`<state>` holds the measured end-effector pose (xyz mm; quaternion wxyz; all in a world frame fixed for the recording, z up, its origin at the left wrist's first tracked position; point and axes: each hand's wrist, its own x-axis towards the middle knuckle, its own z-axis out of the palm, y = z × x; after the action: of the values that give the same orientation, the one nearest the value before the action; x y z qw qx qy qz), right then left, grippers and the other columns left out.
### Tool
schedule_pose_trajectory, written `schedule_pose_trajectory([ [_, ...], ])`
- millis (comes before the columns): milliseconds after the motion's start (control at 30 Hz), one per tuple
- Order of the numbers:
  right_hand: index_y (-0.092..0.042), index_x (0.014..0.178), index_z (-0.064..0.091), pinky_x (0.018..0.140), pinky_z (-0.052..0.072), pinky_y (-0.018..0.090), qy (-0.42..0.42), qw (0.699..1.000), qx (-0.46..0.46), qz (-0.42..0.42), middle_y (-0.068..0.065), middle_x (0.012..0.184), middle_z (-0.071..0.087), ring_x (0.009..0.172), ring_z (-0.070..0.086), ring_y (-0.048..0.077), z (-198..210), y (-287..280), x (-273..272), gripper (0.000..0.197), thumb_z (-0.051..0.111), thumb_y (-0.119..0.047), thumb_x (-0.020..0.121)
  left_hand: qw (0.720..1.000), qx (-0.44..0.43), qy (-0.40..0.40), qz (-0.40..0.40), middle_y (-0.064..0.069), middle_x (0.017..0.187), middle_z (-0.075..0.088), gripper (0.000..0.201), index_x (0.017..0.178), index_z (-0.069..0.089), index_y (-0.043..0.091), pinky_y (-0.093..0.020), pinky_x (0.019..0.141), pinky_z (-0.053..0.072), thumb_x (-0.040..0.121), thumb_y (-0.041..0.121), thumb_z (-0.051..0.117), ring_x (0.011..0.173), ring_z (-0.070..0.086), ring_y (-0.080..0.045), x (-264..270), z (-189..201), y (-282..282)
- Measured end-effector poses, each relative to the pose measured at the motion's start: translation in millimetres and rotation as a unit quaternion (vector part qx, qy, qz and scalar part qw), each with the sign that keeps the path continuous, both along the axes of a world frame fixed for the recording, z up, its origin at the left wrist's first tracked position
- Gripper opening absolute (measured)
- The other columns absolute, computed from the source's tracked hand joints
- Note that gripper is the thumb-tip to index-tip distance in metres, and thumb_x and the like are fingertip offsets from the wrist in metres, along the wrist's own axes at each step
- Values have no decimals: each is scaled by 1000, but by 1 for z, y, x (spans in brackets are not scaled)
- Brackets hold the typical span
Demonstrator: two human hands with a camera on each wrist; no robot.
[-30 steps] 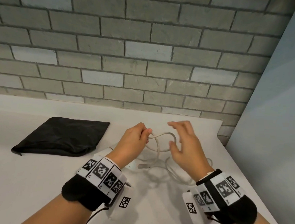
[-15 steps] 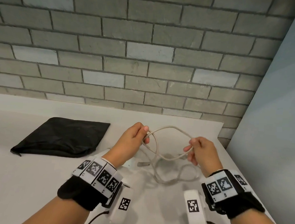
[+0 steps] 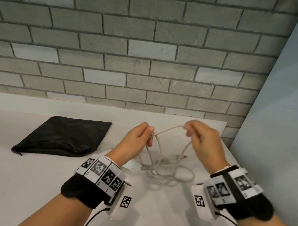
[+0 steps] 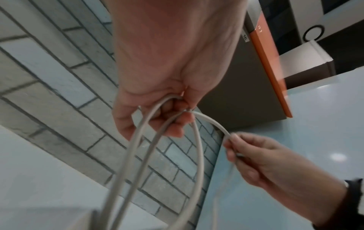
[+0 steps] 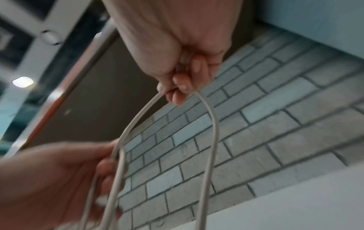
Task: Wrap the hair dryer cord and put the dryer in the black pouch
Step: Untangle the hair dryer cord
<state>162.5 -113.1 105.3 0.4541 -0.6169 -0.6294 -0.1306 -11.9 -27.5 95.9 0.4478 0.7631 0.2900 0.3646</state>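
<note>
A pale beige cord [image 3: 168, 129] runs between my two hands above the white table [image 3: 31, 176]. My left hand [image 3: 140, 138] grips gathered loops of the cord [image 4: 138, 147] in curled fingers. My right hand [image 3: 200, 137] pinches the cord [image 5: 208, 118] between thumb and fingers, raised to about the left hand's height. Slack cord lies in loose coils [image 3: 168, 171] on the table below the hands. The dryer's white body [image 3: 127, 165] shows only as a sliver behind my left wrist. The black pouch [image 3: 63, 136] lies flat at the left.
A grey brick wall [image 3: 147, 61] rises behind the table. A pale blue panel [image 3: 277, 118] closes off the right side, close to my right hand. The table's right edge runs just beyond the right wrist.
My right hand has lifted the cord up and toward the left hand, forming a new loop. The left hand holds its loops in about the same place.
</note>
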Motion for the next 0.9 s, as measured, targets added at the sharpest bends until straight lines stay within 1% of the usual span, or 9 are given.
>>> schedule_pose_trajectory([
  [100, -10, 82, 58, 56, 36, 6, 119, 988, 24, -98, 3, 67, 58, 53, 50, 3, -4, -2, 29, 18, 45, -12, 94, 999, -33, -22, 13, 1, 66, 53, 29, 73, 42, 13, -38, 77, 44, 98, 25, 34, 67, 51, -16, -5, -3, 6],
  [200, -6, 84, 57, 55, 44, 24, 275, 947, -6, -166, 4, 66, 59, 44, 47, 7, -25, 6, 58, 23, 39, -14, 95, 998, -52, -28, 18, -1, 67, 54, 29, 75, 43, 12, -33, 72, 43, 98, 27, 33, 65, 49, -18, -8, -6, 10],
  [267, 2, 88, 60, 42, 42, 19, 341, 920, -79, -175, 10, 68, 61, 37, 48, 5, -41, 5, 70, 26, 39, -12, 95, 997, -66, -36, 26, -2, 66, 52, 30, 74, 42, 11, -25, 66, 45, 98, 27, 34, 63, 48, -17, -10, -8, 11],
  [400, 2, 110, 60, 79, 41, 22, 121, 956, -183, -193, 20, 118, 53, 86, 58, 30, -49, -1, 55, 26, 48, 1, 88, 995, -91, -46, 23, -3, 65, 45, 29, 71, 39, 13, -25, 63, 50, 98, 24, 36, 61, 45, -15, -4, -8, 9],
  [467, -5, 122, 53, 80, 41, 14, 49, 990, -113, -73, 9, 127, 42, 83, 54, 14, -34, -3, 27, 41, 49, 7, 84, 996, -82, -35, 19, -2, 64, 43, 27, 72, 40, 14, -34, 69, 49, 98, 24, 37, 58, 43, -13, 2, -9, 6],
  [600, -19, 136, 36, 72, 35, 6, -62, 977, -170, 117, -13, 120, 35, 79, 44, -2, -13, 4, -31, 50, 53, -15, 89, 998, -54, -15, -1, -2, 62, 45, 25, 77, 43, 11, -41, 72, 48, 97, 25, 38, 57, 44, -14, 11, -13, 0],
  [700, -12, 120, 54, 72, 35, 21, -119, 975, -173, 75, 2, 106, 54, 86, 53, 15, -14, 12, -35, 32, 52, -24, 91, 999, -32, 4, -19, 0, 61, 48, 26, 75, 44, 13, -28, 64, 45, 97, 25, 38, 53, 45, -8, 9, -13, 0],
  [767, -5, 92, 65, 66, 39, 26, -96, 987, -107, 73, 10, 84, 62, 75, 59, 25, -15, 13, -21, 28, 52, -29, 88, 999, 5, 27, -16, 3, 60, 51, 28, 72, 43, 15, -13, 57, 40, 97, 25, 37, 47, 46, 0, 2, -12, 4],
  [900, -6, 79, 62, 57, 34, 12, 31, 998, 19, 51, 3, 66, 59, 62, 51, 9, -15, 2, -4, 24, 49, -24, 88, 999, 44, 26, -3, 4, 71, 60, 27, 79, 50, 8, -5, 63, 40, 97, 24, 36, 61, 53, 6, -8, -12, 14],
])
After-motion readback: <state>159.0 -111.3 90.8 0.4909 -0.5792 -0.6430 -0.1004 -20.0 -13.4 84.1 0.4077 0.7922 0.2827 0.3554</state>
